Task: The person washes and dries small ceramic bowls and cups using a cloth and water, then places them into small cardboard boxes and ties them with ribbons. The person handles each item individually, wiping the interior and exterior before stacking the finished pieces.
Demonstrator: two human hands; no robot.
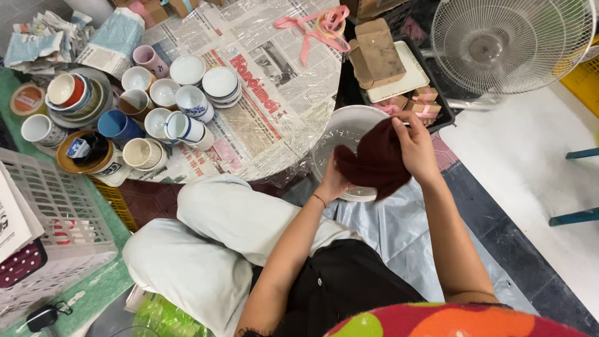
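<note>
I've got both hands clamped on a dark red cloth (376,163) over the white basin (349,122): left hand (335,181) beneath, right hand (417,146) above.

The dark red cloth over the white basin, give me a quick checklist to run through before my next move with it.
1. Dark red cloth gripped by both hands: ok; left hand at its lower edge, right hand at the top.
2. Cloth over the white basin: ok.
3. Basin contents: cannot tell, the cloth hides much of the inside.
4. Cups and bowls on the newspaper-covered table apart from the cloth: ok.
5. Fan apart from the cloth: ok.
</note>
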